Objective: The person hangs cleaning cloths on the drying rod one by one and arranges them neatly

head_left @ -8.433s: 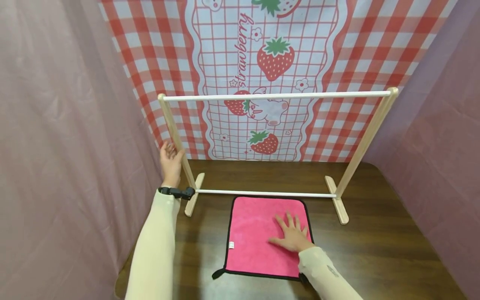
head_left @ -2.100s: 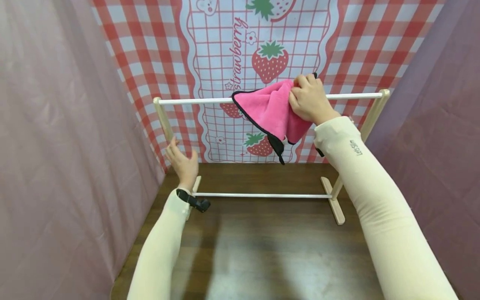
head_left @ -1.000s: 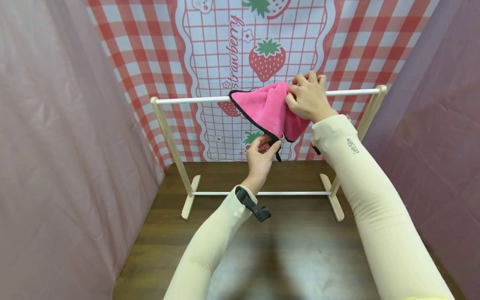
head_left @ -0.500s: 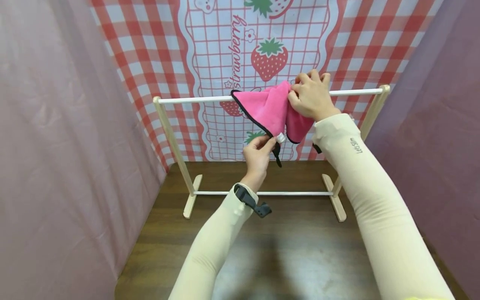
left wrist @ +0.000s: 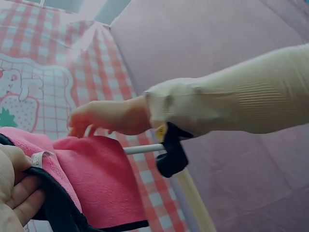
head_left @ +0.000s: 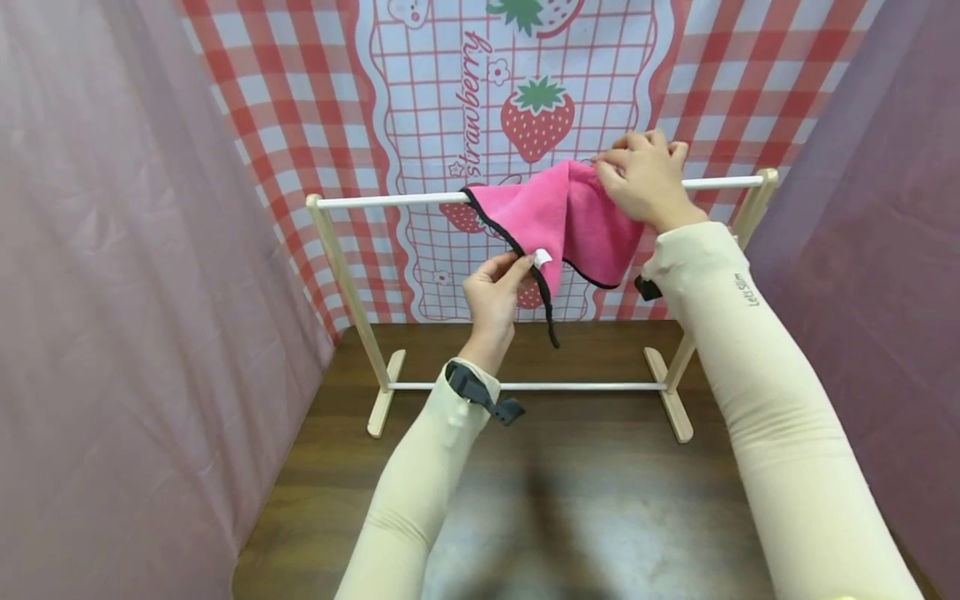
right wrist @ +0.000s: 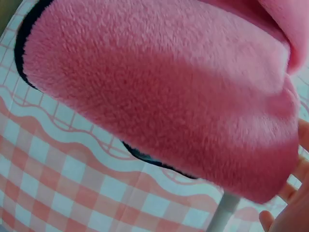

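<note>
A pink cloth [head_left: 592,225] with a black edge hangs bunched over the white top bar [head_left: 390,201] of a wooden rack. My left hand [head_left: 491,304] pinches its lower left edge beside a white tag [head_left: 542,257]; the left wrist view shows that thumb and fingers on the black border [left wrist: 53,193]. At the bar, my right hand [head_left: 648,179] holds the cloth's upper right part, fingers bent over it. In the right wrist view the fluffy cloth [right wrist: 159,96] fills most of the picture, with part of the right hand [right wrist: 294,203] at its edge.
The rack's posts [head_left: 345,287] stand on wooden feet [head_left: 669,396], joined low down by a white bar [head_left: 585,387]. Behind hangs a checked strawberry backdrop [head_left: 300,108]. Pink curtains [head_left: 112,292] flank the brown table [head_left: 337,500].
The cloth has gone from lying on the table to hanging over the top bar. Lately my left hand has taken its lower edge and moved left, while my right hand has moved right, spreading it wider.
</note>
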### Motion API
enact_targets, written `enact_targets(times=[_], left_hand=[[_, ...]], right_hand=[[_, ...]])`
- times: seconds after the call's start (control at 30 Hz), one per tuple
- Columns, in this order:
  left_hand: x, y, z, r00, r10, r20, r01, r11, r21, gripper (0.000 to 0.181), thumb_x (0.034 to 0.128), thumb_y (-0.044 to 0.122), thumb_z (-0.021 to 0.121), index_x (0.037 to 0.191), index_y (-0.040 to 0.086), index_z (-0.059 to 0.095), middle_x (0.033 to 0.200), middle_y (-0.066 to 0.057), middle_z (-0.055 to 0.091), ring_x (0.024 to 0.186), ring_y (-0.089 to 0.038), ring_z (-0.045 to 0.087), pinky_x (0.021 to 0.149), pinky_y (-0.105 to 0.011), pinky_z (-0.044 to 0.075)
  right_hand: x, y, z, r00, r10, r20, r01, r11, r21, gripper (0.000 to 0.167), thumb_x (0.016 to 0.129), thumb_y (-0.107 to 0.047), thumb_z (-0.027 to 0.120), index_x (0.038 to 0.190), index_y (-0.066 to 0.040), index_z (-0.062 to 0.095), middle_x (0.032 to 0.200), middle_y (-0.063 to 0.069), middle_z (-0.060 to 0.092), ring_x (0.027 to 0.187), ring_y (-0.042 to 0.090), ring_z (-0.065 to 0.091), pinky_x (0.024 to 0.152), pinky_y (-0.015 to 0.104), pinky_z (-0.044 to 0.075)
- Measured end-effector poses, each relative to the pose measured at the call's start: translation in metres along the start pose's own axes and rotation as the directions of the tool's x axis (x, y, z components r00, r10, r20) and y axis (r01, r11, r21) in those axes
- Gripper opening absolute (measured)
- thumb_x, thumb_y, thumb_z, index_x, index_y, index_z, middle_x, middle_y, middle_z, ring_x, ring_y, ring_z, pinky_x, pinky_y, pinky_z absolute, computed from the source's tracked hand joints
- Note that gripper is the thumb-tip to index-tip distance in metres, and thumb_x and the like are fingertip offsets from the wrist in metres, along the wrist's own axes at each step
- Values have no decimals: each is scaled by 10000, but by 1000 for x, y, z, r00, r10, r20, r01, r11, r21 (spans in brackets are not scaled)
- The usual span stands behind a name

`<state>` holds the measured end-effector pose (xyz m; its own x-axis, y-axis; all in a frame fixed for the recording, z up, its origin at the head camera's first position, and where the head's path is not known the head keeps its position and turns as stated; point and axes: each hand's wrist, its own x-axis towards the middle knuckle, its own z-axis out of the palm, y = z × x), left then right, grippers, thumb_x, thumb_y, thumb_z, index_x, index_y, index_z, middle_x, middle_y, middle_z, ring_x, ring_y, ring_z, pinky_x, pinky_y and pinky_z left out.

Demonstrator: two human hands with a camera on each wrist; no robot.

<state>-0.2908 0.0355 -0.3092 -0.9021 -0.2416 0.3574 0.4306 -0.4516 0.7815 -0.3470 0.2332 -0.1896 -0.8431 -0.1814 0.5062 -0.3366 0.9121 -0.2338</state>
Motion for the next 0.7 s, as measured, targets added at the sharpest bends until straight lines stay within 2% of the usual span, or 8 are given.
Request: enact_targets(times=[0.13, 0.2, 0.27, 0.33, 0.43, 0.53, 0.63, 0.7], left_hand=[[4, 5, -4, 1000, 7, 9, -7, 1000, -10, 167, 837, -139, 686, 964, -238, 641, 712, -14, 663, 599, -91, 658, 617, -249, 601], [6, 7, -7, 1000, 10, 14, -10, 1000, -13, 160, 841, -142, 680, 963, -237, 641, 717, -14, 664, 602, -93, 661, 623, -249, 601], [7, 10, -9, 1000, 15, 17, -14, 1000, -18, 156, 842, -147, 677, 962, -239, 637, 715, -14, 663, 599, -97, 662, 627, -254, 603], [8, 13, -12, 1000, 15, 16, -15, 1000, -15, 152, 843, -144, 677, 961, -233, 640, 716, -14, 665, 591, -99, 662, 624, -252, 603], [11, 19, -15, 1000, 15, 7, -15, 1000, -15, 155, 844, -144, 679, 966, -229, 639, 723, -29, 672, 588, -103, 665, 625, -255, 604], [15, 26, -20, 1000, 21, -3, -22, 1000, -11, 115, 840, -145, 684, 941, -196, 666, 730, -47, 685, 589, -110, 670, 633, -266, 607], [19, 32, -24, 999, 31, -15, -31, 999, -7, 52, 833, -148, 691, 883, -131, 699, 720, -41, 687, 594, -109, 676, 643, -275, 610], [22, 35, -28, 999, 42, -17, -42, 999, -4, 52, 832, -150, 692, 866, -112, 702, 714, -29, 684, 596, -106, 678, 645, -281, 612]], right_hand=[[-9, 9, -6, 993, 23, -118, -9, 992, 123, 466, 989, -316, 425, 1289, -49, 661, 1330, 212, 521, 1296, 383, 335, 1034, 574, 159], [-15, 14, -7, 978, 34, -207, 6, 982, 187, 431, 961, -281, 470, 1254, -46, 682, 1278, 203, 549, 1260, 362, 362, 1030, 537, 182], [-22, 21, -7, 948, 44, -315, 36, 969, 246, 388, 929, -227, 512, 1207, -34, 703, 1199, 186, 585, 1206, 325, 403, 1025, 470, 222], [-28, 26, -4, 902, 56, -427, 83, 951, 299, 344, 896, -155, 546, 1153, -3, 717, 1081, 160, 621, 1108, 277, 471, 990, 374, 294], [-40, 33, 2, 839, 133, -527, 106, 911, 399, 290, 868, -85, 566, 1084, 32, 721, 906, 6, 623, 925, 141, 544, 845, 218, 399], [-51, 38, 9, 816, 276, -508, 51, 841, 538, 208, 876, -82, 589, 1018, -26, 730, 847, -130, 590, 789, 32, 550, 705, 155, 434], [-61, 45, 18, 822, 391, -415, -30, 756, 654, 133, 898, -97, 609, 985, -114, 708, 807, -151, 600, 735, 11, 551, 660, 152, 435], [-66, 50, 26, 831, 429, -354, -48, 690, 722, 109, 911, -83, 618, 960, -145, 693, 785, -134, 619, 708, 9, 568, 639, 138, 452]])
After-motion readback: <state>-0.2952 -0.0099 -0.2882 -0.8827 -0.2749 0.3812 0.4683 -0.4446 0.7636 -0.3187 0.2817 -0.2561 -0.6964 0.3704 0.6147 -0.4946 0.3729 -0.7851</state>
